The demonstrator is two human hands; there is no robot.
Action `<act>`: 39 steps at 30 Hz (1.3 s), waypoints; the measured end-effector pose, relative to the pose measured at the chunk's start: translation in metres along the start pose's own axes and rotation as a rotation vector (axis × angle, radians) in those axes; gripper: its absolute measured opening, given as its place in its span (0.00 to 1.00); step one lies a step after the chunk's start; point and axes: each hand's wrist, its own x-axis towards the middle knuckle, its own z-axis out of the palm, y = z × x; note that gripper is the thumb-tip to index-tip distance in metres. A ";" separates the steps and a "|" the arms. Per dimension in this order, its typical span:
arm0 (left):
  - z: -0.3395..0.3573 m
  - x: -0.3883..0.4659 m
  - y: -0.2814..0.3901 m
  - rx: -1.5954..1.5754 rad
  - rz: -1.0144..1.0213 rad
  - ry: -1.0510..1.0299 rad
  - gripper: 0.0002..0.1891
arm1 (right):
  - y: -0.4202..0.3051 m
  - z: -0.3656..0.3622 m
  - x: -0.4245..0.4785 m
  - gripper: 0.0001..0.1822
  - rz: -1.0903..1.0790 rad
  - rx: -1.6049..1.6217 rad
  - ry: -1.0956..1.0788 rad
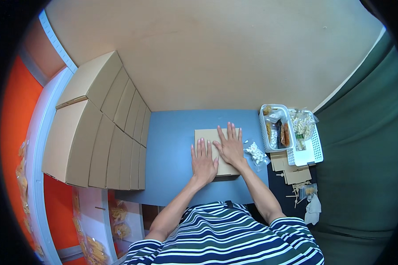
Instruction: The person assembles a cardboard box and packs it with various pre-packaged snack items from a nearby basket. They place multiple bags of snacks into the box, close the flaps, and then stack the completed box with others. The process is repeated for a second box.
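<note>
A closed brown cardboard box [223,169] lies flat on the grey-blue tabletop [172,145] in front of me. My left hand [204,164] rests palm down on its left side, fingers pointing away from me. Across the upper right of the lid is spread my right hand [231,145], also palm down, with its fingertips near the far edge. Neither hand grips anything. Just right of the box lies a clear plastic bag [257,154] of small white pieces.
Two tiers of cardboard boxes [99,145] line the left side. At right stand a white basket [263,132] of bagged food and a second white perforated basket [318,145] holding a bag of pale pieces [303,124]. Flat cardboard pieces [297,174] lie below. A green curtain [358,149] hangs beyond.
</note>
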 end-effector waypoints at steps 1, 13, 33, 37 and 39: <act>0.000 -0.001 0.000 -0.009 -0.001 -0.011 0.41 | 0.002 0.000 -0.002 0.40 -0.012 -0.012 -0.012; 0.022 0.072 -0.027 0.014 -0.047 0.097 0.34 | 0.008 0.007 0.010 0.32 -0.023 0.095 -0.015; 0.022 0.073 -0.022 0.053 -0.110 0.115 0.35 | 0.016 0.021 0.082 0.23 -0.004 0.053 0.381; 0.033 0.065 -0.020 0.078 -0.124 0.086 0.35 | 0.008 0.006 0.050 0.23 -0.032 0.049 0.316; 0.027 0.075 -0.024 0.078 -0.151 0.085 0.35 | -0.004 -0.012 0.031 0.23 -0.117 0.050 0.333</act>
